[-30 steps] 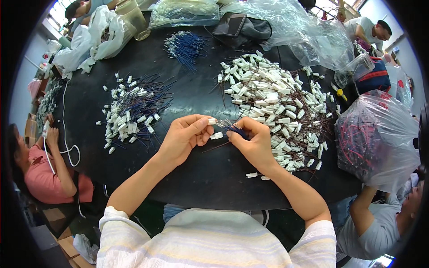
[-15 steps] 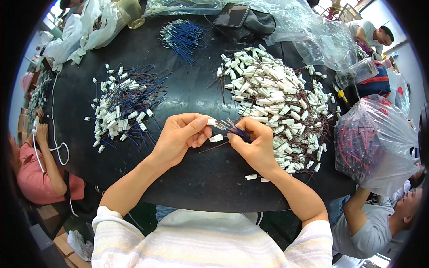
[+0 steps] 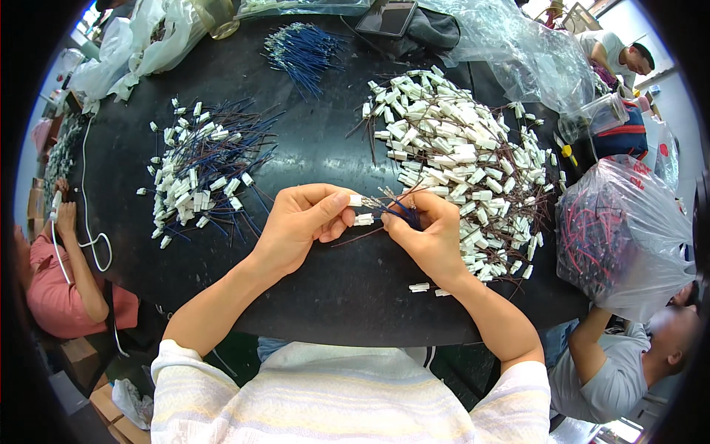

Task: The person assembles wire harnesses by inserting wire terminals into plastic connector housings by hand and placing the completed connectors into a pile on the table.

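Between thumb and forefinger, my left hand (image 3: 313, 213) pinches a small white plastic connector (image 3: 356, 200). My right hand (image 3: 429, 229) is closed round a bundle of dark blue wires (image 3: 405, 212) with metal terminals at their ends, which point at the connector. Whether a terminal sits inside the connector is too small to tell. Just below the pinched one, a second white connector (image 3: 364, 220) shows between the hands, near a brown wire. To the right lies a big heap of white connectors with brown wires (image 3: 462, 159); to the left, a smaller pile of connectors with blue and brown wires (image 3: 203, 166).
Loose blue wires (image 3: 302, 55) lie at the far side of the black table (image 3: 318, 311). Behind them are a phone (image 3: 387, 18) and clear plastic sheeting (image 3: 518, 55). A full plastic bag (image 3: 629, 229) stands at the right, near yellow-handled snips (image 3: 568, 151). Other people sit at both sides.
Both hands keep nearly the same place and grip. The terminal ends of the blue wires are fanned slightly differently, and the second connector sits a little higher and further right.
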`<control>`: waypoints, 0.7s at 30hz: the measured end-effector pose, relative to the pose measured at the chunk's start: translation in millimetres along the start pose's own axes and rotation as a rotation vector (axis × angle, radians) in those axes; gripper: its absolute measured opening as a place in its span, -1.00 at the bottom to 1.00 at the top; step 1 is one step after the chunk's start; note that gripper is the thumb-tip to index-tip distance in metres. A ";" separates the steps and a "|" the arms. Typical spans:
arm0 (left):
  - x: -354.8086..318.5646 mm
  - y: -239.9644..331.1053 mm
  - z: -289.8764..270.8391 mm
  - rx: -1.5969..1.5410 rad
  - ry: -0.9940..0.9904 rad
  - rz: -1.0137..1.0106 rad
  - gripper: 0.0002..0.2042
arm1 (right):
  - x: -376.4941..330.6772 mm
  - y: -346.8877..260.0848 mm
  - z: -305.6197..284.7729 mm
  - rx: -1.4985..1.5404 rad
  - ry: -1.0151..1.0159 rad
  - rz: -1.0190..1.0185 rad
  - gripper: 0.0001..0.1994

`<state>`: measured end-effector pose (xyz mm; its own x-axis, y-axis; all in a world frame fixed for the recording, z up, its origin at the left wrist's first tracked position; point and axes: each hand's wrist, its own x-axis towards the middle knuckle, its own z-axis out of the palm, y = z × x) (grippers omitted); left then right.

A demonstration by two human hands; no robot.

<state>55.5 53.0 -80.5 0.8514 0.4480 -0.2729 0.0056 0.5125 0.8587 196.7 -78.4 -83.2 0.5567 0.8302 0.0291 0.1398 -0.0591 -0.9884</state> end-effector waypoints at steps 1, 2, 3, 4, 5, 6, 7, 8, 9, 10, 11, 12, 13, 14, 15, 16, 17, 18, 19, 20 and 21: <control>0.3 -1.3 1.1 0.054 0.013 0.010 -0.80 | -0.3 0.8 -1.1 0.011 -0.007 -0.021 -0.90; -0.6 -1.7 2.0 0.109 0.030 0.022 -0.81 | -0.6 -1.1 -0.3 0.011 -0.008 -0.020 -0.90; -1.9 -1.5 3.0 0.109 0.030 0.021 -0.81 | -0.8 -4.5 1.1 0.113 -0.005 0.005 -0.91; -3.7 -0.7 4.4 0.119 0.017 0.020 -0.81 | -0.9 -6.4 1.7 0.215 -0.001 0.030 -0.91; -4.5 -0.2 5.9 0.127 0.002 0.019 -0.81 | -0.5 -3.9 0.5 0.183 -0.009 0.014 -0.91; -4.9 0.0 7.2 0.124 0.000 0.018 -0.81 | -0.5 -1.9 -0.5 0.180 -0.008 0.016 -0.91; -5.1 0.3 8.5 0.165 -0.003 0.027 -0.82 | -0.5 -0.3 -1.4 0.149 -0.028 -0.008 -0.91; -5.2 0.5 9.7 0.206 -0.007 0.034 -0.82 | -0.6 0.5 -2.2 0.116 -0.046 -0.032 -0.90; -4.6 0.4 11.8 0.203 -0.010 0.034 -0.82 | 0.0 1.0 -3.2 0.113 -0.045 -0.031 -0.90; -3.8 0.3 14.3 0.275 -0.003 0.069 -0.82 | 1.2 1.1 -4.3 0.071 -0.055 -0.069 -0.90; -3.6 -1.3 16.3 0.344 0.006 0.102 -0.81 | 1.5 1.9 -5.6 0.028 -0.067 -0.105 -0.91; -3.1 -1.0 16.0 0.339 0.007 0.103 -0.81 | 1.9 1.2 -5.7 0.024 -0.070 -0.103 -0.91; -1.7 0.5 14.8 0.338 0.011 0.099 -0.81 | 2.5 -0.4 -5.1 0.042 -0.070 -0.079 -0.92; -0.2 2.3 13.1 0.341 0.013 0.098 -0.80 | 3.8 -1.6 -3.6 0.060 -0.067 -0.060 -0.93; 2.0 2.0 14.8 0.326 0.024 0.159 -0.81 | 4.5 -2.4 -2.7 0.057 -0.069 -0.066 -0.93; 2.0 2.9 14.3 0.327 0.024 0.167 -0.81 | 4.5 -3.2 -2.0 0.150 -0.038 -0.040 -0.94; 2.2 4.5 14.2 0.243 -0.003 0.106 -0.81 | 5.2 -4.5 -2.1 0.242 -0.008 -0.018 -0.94; 2.4 6.3 14.1 0.160 -0.031 0.045 -0.82 | 4.6 -5.2 -2.8 0.239 -0.009 -0.030 -0.94; 2.2 6.8 13.0 0.103 -0.043 0.010 -0.81 | 2.8 -5.0 -4.1 0.206 -0.021 -0.003 -0.95; 1.6 6.4 12.4 0.107 -0.048 0.021 -0.81 | 1.1 -4.3 -5.3 0.173 -0.030 0.025 -0.95; 0.8 5.4 12.2 0.085 -0.043 0.013 -0.81 | 0.8 -3.4 -6.0 0.104 -0.035 -0.018 -0.96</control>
<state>62.6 47.2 -70.8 0.8734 0.4216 -0.2439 0.0371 0.4417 0.8964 201.6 -80.9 -79.0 0.5259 0.8494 0.0441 0.0632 0.0126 -0.9979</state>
